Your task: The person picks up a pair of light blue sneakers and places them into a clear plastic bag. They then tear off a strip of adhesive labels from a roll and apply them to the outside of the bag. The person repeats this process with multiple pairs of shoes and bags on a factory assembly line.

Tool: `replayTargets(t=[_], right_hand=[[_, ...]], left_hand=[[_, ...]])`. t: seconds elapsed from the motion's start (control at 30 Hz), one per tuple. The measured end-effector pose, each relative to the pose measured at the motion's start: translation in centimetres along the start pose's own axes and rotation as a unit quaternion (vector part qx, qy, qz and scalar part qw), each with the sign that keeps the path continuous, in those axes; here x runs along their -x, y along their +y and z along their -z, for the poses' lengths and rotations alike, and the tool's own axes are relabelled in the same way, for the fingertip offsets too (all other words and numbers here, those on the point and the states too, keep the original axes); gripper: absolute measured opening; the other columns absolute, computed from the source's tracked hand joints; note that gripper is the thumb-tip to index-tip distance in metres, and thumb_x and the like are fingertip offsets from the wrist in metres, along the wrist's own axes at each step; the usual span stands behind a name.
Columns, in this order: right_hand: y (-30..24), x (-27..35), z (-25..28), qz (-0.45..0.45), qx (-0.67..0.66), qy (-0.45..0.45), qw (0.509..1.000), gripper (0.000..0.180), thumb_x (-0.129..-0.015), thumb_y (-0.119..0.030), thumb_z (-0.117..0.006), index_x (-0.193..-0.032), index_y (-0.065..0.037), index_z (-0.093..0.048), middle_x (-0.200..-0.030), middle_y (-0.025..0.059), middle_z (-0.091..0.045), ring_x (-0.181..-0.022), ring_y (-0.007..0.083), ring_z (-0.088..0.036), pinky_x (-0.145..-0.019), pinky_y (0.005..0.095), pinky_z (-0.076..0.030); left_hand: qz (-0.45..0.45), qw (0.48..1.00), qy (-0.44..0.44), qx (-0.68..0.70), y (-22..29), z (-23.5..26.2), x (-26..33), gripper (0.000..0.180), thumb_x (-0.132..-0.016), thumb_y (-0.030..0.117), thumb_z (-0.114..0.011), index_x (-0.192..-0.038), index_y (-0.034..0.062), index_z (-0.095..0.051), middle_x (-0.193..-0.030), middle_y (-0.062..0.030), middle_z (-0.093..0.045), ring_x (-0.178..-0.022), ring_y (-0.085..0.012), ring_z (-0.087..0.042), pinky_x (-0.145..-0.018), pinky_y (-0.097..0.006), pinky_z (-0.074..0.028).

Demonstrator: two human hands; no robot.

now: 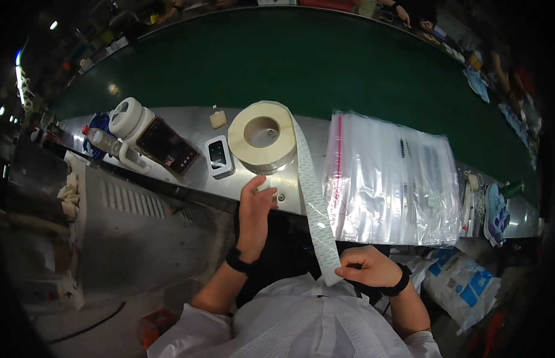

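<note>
A roll of labels (241,152) lies flat on the metal table edge in front of me. From its right side a long label strip (313,203) runs down toward my body. My right hand (371,267) pinches the strip's free end between thumb and fingers. My left hand (255,206) is raised just below the roll, fingers apart and holding nothing. To the right of the strip lies a stack of clear plastic bags (391,179) with a pink seal line along the left side.
Left of the roll are a small white device (218,156) with a dark screen, a phone (167,145) leaning on a large white bottle (129,119), and a tan plug (218,119). A green conveyor belt (229,59) runs beyond. Blue-and-white sacks (462,283) sit low at right.
</note>
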State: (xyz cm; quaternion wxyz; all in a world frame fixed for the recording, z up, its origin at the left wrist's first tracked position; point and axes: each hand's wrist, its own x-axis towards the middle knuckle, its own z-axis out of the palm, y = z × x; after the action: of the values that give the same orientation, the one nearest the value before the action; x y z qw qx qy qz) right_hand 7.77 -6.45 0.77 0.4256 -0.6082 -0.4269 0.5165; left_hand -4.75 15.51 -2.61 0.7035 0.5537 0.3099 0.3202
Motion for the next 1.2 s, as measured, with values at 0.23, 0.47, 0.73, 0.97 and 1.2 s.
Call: replayTargets(t=[0.23,0.47,0.73,0.97,1.2], right_hand=[[-0.1,-3.7,-1.9,0.096,0.121,0.185,0.971,0.009,-0.077,-0.012,-0.065,-0.077,-0.005,-0.061,-0.069,0.0069,-0.053,-0.060,0.0210,-0.054,-0.054,0.0311,-0.043],[-0.2,-4.5,-2.5,0.171,0.239,0.254,0.921,0.015,-0.080,-0.024,-0.064,-0.076,-0.009,-0.062,-0.073,0.0046,-0.056,-0.071,0.0238,-0.058,-0.060,0.0333,-0.046],[0.6,-1.4,-0.2,-0.015,0.236,0.158,0.959,0.023,-0.081,-0.033,-0.060,-0.080,-0.010,-0.063,-0.078,0.0072,-0.059,-0.077,0.0269,-0.059,-0.064,0.0379,-0.047],[1.4,-5.0,2.2,0.006,0.474,0.439,0.763,0.028,-0.069,-0.026,-0.071,-0.079,-0.004,-0.058,-0.087,0.0104,-0.054,-0.083,0.0293,-0.052,-0.068,0.0386,-0.044],[3.8,-4.7,3.1,0.006,0.447,0.467,0.763,0.012,-0.075,-0.013,-0.062,-0.076,-0.004,-0.055,-0.082,0.0107,-0.052,-0.079,0.0290,-0.051,-0.065,0.0392,-0.042]], left_hand=[[-0.146,0.906,-0.220,-0.329,1.9,-2.2,6.1,0.015,-0.079,0.004,-0.065,-0.094,0.0006,-0.060,-0.091,-0.0110,-0.058,-0.079,-0.0159,-0.059,-0.063,-0.025,-0.047],[-0.048,0.947,-0.204,-0.242,3.8,-2.1,5.2,0.009,-0.081,0.005,-0.059,-0.084,-0.0042,-0.058,-0.082,-0.0109,-0.061,-0.073,-0.0178,-0.056,-0.065,-0.028,-0.045],[-0.241,0.895,-0.222,-0.304,3.6,-1.6,2.0,0.017,-0.077,0.005,-0.066,-0.091,-0.0022,-0.063,-0.092,-0.0134,-0.062,-0.087,-0.0255,-0.062,-0.072,-0.032,-0.049],[-0.282,0.718,-0.403,-0.492,0.2,-4.5,2.2,0.050,-0.081,0.034,-0.063,-0.117,0.0000,-0.052,-0.124,-0.0156,-0.051,-0.121,-0.0334,-0.042,-0.095,-0.050,-0.034],[-0.262,0.731,-0.409,-0.480,-0.1,-4.4,2.1,0.049,-0.083,0.036,-0.060,-0.118,0.0015,-0.052,-0.122,-0.0146,-0.053,-0.120,-0.0305,-0.044,-0.096,-0.048,-0.034]])
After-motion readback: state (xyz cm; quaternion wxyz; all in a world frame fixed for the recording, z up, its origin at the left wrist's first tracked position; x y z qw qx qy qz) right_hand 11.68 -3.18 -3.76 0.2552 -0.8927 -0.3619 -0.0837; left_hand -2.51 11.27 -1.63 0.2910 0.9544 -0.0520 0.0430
